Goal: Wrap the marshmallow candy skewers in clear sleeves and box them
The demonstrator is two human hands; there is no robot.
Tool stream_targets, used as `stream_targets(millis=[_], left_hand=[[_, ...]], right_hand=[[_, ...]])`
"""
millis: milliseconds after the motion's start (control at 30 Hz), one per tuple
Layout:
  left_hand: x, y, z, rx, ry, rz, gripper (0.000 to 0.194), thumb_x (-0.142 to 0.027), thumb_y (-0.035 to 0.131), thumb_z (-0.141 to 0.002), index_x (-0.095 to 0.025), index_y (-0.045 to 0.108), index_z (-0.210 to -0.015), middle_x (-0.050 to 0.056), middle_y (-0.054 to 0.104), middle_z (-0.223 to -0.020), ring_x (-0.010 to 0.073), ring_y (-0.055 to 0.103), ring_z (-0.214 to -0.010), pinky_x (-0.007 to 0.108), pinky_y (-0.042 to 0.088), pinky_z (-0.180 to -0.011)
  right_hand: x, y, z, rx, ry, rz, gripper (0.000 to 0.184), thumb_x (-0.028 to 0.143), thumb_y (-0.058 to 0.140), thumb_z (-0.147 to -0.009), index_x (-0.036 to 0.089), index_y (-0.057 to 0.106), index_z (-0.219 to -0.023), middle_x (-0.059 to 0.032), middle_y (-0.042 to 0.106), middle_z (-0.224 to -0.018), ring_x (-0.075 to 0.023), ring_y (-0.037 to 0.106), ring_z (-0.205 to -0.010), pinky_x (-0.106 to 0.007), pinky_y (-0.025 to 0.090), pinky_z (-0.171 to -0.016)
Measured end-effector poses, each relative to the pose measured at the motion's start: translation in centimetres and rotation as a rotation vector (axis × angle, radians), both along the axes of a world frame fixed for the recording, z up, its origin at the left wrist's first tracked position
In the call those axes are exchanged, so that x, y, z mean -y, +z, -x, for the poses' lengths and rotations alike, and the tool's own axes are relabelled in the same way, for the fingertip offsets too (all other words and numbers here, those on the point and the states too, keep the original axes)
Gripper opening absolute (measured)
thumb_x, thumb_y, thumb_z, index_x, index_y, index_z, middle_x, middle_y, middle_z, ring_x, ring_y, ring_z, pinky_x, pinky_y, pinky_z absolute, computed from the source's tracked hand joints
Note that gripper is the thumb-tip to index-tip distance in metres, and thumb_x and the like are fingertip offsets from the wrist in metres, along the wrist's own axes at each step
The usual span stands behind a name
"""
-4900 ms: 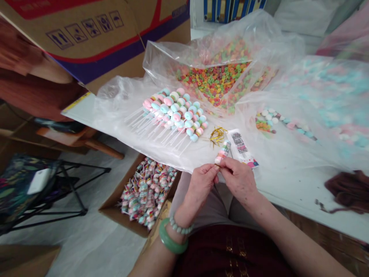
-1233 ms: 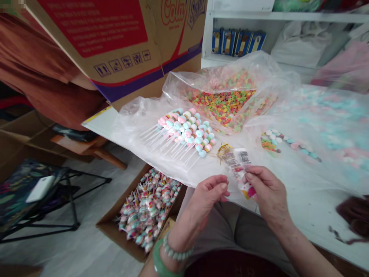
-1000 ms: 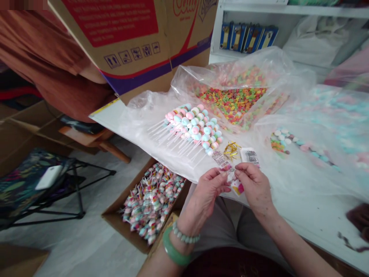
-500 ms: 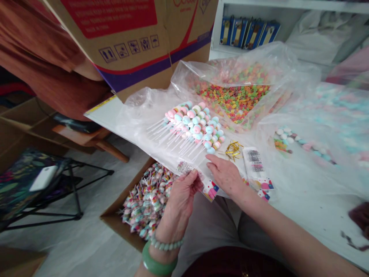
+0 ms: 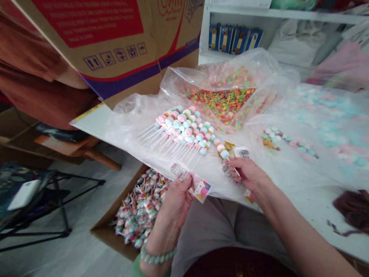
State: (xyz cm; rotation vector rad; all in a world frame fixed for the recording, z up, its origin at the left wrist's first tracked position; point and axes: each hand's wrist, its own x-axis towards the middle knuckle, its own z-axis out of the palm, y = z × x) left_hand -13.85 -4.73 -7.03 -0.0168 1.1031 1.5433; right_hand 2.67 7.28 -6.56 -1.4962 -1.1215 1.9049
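Observation:
My left hand pinches a clear printed candy bag at the table's front edge. In my right hand is the white stick of a marshmallow skewer, its pink, white and blue sweets pointing away from me. To its left lies a stack of marshmallow skewers with their sticks toward the front edge. Gold twist ties lie just behind the held skewer. More printed bags lie on the table by my right hand, partly hidden by it.
A large open bag of colourful ring candies stands behind the skewers, with bagged marshmallows to the right. A tall carton is at back left. Below the edge sits a box of wrapped skewers. A brown cloth lies at right.
My hands first worked at a wrapped skewer, then handled empty bags. My left hand has moved left with one bag; my right hand has picked up a skewer from the stack and drawn it right.

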Motion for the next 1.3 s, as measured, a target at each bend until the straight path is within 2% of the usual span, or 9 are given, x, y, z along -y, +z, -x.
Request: stream_targets(millis=[100,200,367,467,533,700,1000,1133,1300], left_hand=[[-0.2,0.2,-0.5,0.005,-0.075,0.003,0.009,-0.013,0.063,-0.077,-0.01,0.064,-0.086,0.006,0.068,-0.074,0.015,0.063,-0.06,0.026,0.055,-0.054],[-0.3,0.3,-0.7,-0.028,-0.03,0.022,0.006,-0.015,0.068,-0.073,-0.01,0.065,-0.075,0.004,0.066,-0.067,0.0131,0.061,-0.058,0.024,0.053,-0.055],[-1.1,0.3,-2.2,-0.15,0.095,-0.01,0.019,-0.023,0.079,-0.06,-0.011,0.065,-0.068,0.001,0.063,-0.06,0.0098,0.056,-0.053,0.022,0.048,-0.056],[-1.7,0.6,-4.2,-0.278,0.105,-0.035,0.023,-0.03,0.078,-0.061,-0.012,0.066,-0.069,0.001,0.063,-0.061,0.0096,0.056,-0.055,0.021,0.044,-0.057],[-2.0,1.0,-5.3,-0.291,0.092,-0.059,0.024,-0.031,0.077,-0.063,-0.012,0.067,-0.073,0.001,0.064,-0.064,0.009,0.055,-0.056,0.02,0.042,-0.055],[-2.0,1.6,-6.3,-0.065,-0.031,-0.083,0.028,-0.031,0.076,-0.066,-0.015,0.067,-0.088,0.002,0.067,-0.081,0.0104,0.057,-0.06,0.021,0.045,-0.052],[-1.7,0.3,-6.0,-0.096,-0.251,-0.018,0.026,-0.024,0.077,-0.064,-0.011,0.068,-0.084,0.004,0.066,-0.073,0.0121,0.058,-0.06,0.022,0.047,-0.053],[-2.1,-0.2,-6.0,-0.133,-0.072,-0.064,0.022,-0.015,0.077,-0.058,-0.013,0.066,-0.077,0.001,0.064,-0.068,0.0107,0.057,-0.057,0.021,0.044,-0.054],[-2.2,-0.9,-5.6,-0.347,0.133,-0.141,0.017,-0.012,0.074,-0.058,-0.015,0.064,-0.071,-0.003,0.062,-0.064,0.0095,0.056,-0.058,0.019,0.04,-0.053]], right_hand=[[-0.3,1.2,-1.7,-0.203,0.006,0.103,0.019,0.021,0.066,-0.057,0.012,0.059,-0.073,0.0077,0.038,-0.046,-0.0046,0.027,-0.039,-0.019,0.014,-0.038],[1.0,2.2,-3.1,-0.171,-0.005,-0.033,0.018,0.022,0.07,-0.059,0.013,0.061,-0.071,0.0053,0.044,-0.047,-0.0058,0.032,-0.042,-0.02,0.019,-0.04],[5.0,2.8,-3.7,-0.144,0.056,-0.204,0.013,0.028,0.066,-0.071,0.016,0.061,-0.068,0.0032,0.048,-0.055,-0.0095,0.039,-0.053,-0.022,0.028,-0.05],[6.7,2.5,-2.4,-0.154,0.018,-0.363,0.009,0.027,0.066,-0.07,0.019,0.062,-0.066,-0.0013,0.059,-0.083,-0.0149,0.051,-0.077,-0.025,0.037,-0.067],[7.1,2.0,-1.5,-0.161,-0.003,-0.428,0.009,0.027,0.065,-0.07,0.02,0.062,-0.065,-0.0021,0.059,-0.093,-0.0175,0.051,-0.087,-0.027,0.038,-0.073],[7.0,0.5,-1.2,-0.227,-0.051,-0.32,0.014,0.029,0.06,-0.073,0.019,0.057,-0.063,0.0035,0.049,-0.06,-0.0131,0.042,-0.061,-0.026,0.032,-0.06],[7.4,0.1,-1.9,-0.253,-0.067,-0.316,0.011,0.024,0.061,-0.072,0.018,0.059,-0.064,0.0045,0.048,-0.059,-0.0113,0.04,-0.061,-0.024,0.031,-0.059],[7.4,0.0,-1.5,-0.24,-0.042,-0.303,0.009,0.023,0.062,-0.072,0.018,0.061,-0.065,0.0038,0.051,-0.062,-0.0115,0.041,-0.063,-0.024,0.032,-0.061],[7.4,0.2,-0.8,-0.268,0.029,-0.318,0.007,0.023,0.063,-0.071,0.019,0.063,-0.066,0.0031,0.056,-0.065,-0.0123,0.046,-0.065,-0.025,0.034,-0.063]])
